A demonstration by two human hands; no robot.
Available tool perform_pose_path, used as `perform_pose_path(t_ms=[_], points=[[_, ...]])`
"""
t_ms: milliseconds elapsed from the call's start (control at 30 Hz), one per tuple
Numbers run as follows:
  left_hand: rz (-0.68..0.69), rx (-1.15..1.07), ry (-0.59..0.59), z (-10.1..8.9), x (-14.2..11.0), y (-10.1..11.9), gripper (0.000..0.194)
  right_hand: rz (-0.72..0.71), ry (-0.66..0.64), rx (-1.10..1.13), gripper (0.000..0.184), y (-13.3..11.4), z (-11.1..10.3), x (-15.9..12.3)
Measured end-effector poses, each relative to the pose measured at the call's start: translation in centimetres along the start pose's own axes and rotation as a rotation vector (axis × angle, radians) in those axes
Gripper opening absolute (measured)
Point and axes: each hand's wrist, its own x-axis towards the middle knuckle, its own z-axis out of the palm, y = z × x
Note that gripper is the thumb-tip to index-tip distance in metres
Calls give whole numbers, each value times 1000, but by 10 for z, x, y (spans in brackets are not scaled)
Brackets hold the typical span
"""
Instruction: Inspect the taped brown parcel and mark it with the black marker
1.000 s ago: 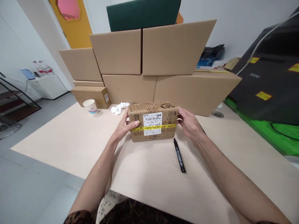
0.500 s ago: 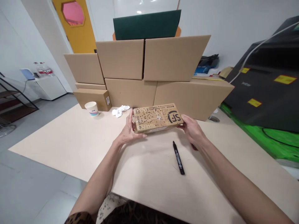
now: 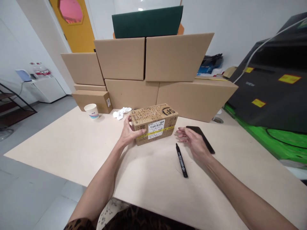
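A small printed cardboard parcel with a white label and a yellow tape band stands on the beige table. My left hand grips its left end, thumb on the front face. My right hand hovers just right of the parcel, fingers stretched out and holding nothing. A black marker lies on the table below my right hand. A black phone lies partly under that hand.
Several large plain cartons are stacked along the table's far side, with a green board on top. A paper cup and crumpled tissue sit at the back left. Black and green equipment stands to the right.
The parcel was lifted and tipped, then set back down with its label facing me. My right hand let go of it and drew away to the right, uncovering the phone.
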Motion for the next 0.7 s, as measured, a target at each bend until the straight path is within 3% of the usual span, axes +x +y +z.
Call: perform_pose_path(t_ms=[133, 333, 700], points=[[-67, -55, 70, -6, 1, 1, 93, 36, -15, -17, 46, 15, -1, -3], [-248, -164, 88, -5, 0, 2, 77, -25, -58, -45, 44, 18, 1, -4], [-333, -222, 109, -7, 4, -3, 66, -67, -109, 1, 44, 17, 4, -8]])
